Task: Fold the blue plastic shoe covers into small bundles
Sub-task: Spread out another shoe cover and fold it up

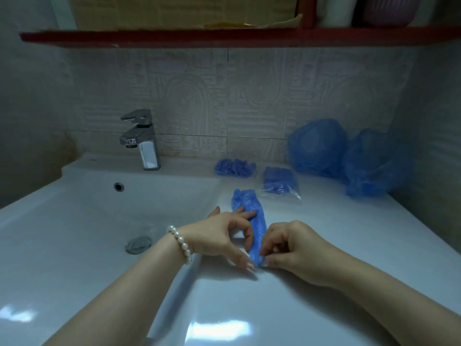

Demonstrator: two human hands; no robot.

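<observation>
White counter (324, 233): both hands, left hand (219, 233) and right hand (294, 248), pinch shoe cover (257, 221) (flattened).

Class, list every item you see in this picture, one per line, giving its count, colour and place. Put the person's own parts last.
shoe cover being folded: 1, blue, flattened on the counter right of the basin
folded bundles: small cluster, blue, counter edge right of the tap
clear packet of covers: 1, blue inside, behind the flattened cover
loose covers: 2 puffed heaps, pale blue, back right corner
tap: 1, chrome, behind the basin
basin: 1, white, left, with drain plug
shelf: 1, red, overhead
bracelet: 1, pearl white, left wrist
left hand: 1, fingers on the cover
right hand: 1, pinching the cover's near end
</observation>
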